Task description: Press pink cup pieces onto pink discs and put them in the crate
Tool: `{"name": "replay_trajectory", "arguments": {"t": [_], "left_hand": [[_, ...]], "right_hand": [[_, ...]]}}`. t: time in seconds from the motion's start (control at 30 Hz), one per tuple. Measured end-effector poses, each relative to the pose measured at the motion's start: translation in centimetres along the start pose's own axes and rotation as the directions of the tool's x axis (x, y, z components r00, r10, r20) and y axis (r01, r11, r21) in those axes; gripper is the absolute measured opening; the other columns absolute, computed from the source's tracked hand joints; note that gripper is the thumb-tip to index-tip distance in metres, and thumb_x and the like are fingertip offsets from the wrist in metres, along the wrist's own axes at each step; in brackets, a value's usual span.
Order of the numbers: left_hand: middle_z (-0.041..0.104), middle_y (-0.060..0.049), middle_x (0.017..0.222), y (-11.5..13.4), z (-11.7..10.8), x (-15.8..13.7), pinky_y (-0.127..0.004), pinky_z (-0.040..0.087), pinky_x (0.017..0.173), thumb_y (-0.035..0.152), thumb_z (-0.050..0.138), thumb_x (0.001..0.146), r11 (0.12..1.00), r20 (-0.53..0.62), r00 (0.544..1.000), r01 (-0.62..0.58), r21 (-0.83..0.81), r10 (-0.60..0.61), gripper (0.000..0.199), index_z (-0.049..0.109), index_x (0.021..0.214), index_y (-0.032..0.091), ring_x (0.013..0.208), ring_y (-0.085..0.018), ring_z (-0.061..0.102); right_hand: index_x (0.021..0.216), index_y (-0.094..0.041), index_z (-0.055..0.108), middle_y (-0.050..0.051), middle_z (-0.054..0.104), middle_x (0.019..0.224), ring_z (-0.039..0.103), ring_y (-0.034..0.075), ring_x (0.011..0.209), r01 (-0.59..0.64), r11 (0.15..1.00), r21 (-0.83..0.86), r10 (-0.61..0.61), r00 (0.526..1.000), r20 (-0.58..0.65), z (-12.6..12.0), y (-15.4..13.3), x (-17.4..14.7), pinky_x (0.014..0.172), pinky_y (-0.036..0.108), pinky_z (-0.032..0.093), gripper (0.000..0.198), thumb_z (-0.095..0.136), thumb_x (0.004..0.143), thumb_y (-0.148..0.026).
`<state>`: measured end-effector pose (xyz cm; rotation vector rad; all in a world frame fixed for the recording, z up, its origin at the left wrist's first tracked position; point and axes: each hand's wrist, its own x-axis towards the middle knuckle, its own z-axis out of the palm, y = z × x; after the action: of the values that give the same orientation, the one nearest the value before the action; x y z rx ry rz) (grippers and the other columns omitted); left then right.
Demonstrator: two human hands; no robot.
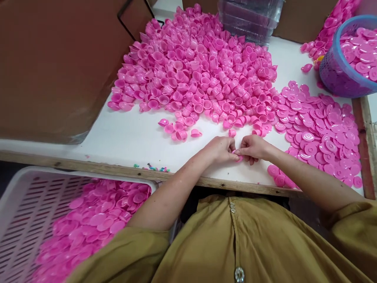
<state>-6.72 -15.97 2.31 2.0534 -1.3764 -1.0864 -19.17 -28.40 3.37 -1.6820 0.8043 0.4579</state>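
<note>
My left hand (221,149) and my right hand (252,148) meet close to the table's front edge, fingers closed in a pinch. Between their fingertips is a small pink plastic piece (238,157), mostly covered, so I cannot tell whether it is a toy cup or a saucer. Just beyond the hands stands a single pink toy cup (232,133), in front of a large heap of pink toy cups (203,74). Right of my right hand, partly under the forearm, spreads a pile of flat pink toy saucers (321,133).
A blue basket (326,74) of pink saucers stands at the back right. Below the table's left front edge, a white crate (26,208) holds many pink pieces. A large cardboard box (55,70) occupies the left side. Clear-wrapped packages (250,19) sit behind the cups.
</note>
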Motion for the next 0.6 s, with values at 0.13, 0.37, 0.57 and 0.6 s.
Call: {"name": "replay_trajectory", "arguments": {"t": [0.13,0.37,0.57,0.6], "left_hand": [[0.060,0.004,0.063,-0.3,0.4,-0.4,-0.023,0.031,0.054,0.038,0.076,0.063,1.000,-0.028,1.000,-0.008,-0.021,0.007,0.027,0.059,0.070,0.018,0.059,-0.012,0.052],[0.067,0.000,0.073,0.4,1.3,-2.3,-0.025,0.039,0.060,0.038,0.067,0.072,0.998,-0.180,0.983,-0.034,-0.052,0.024,0.020,0.062,0.075,0.018,0.068,-0.016,0.059],[0.072,0.000,0.081,-5.2,-4.7,-16.3,-0.033,0.051,0.068,0.058,0.066,0.068,0.937,-0.396,0.849,0.319,-0.142,-0.349,0.038,0.066,0.084,0.023,0.076,-0.021,0.065],[0.074,0.002,0.087,-7.4,-5.9,-19.9,-0.036,0.051,0.073,0.060,0.065,0.069,0.890,-0.416,0.796,0.450,-0.079,-0.439,0.039,0.068,0.089,0.027,0.082,-0.023,0.067]], "right_hand": [[0.066,-0.017,0.049,0.001,0.061,0.044,0.057,0.012,0.034,0.017,1.000,0.008,-0.017,1.000,-0.003,0.1,0.1,-0.2,0.028,0.016,0.038,0.040,0.084,0.070,-0.035],[0.076,-0.018,0.050,0.000,0.063,0.051,0.058,0.011,0.038,0.215,0.966,0.142,-0.197,0.972,-0.128,0.3,1.7,-1.7,0.032,0.017,0.041,0.034,0.077,0.077,-0.039],[0.075,-0.018,0.055,-0.001,0.063,0.055,0.056,0.009,0.039,0.272,0.951,0.145,-0.202,0.906,-0.371,-4.3,5.7,-5.4,0.034,0.017,0.039,0.031,0.079,0.070,-0.037],[0.074,-0.017,0.055,-0.002,0.062,0.054,0.055,0.009,0.039,0.260,0.952,0.163,-0.182,0.905,-0.384,-5.1,6.5,-5.9,0.034,0.017,0.039,0.033,0.080,0.068,-0.037]]}}
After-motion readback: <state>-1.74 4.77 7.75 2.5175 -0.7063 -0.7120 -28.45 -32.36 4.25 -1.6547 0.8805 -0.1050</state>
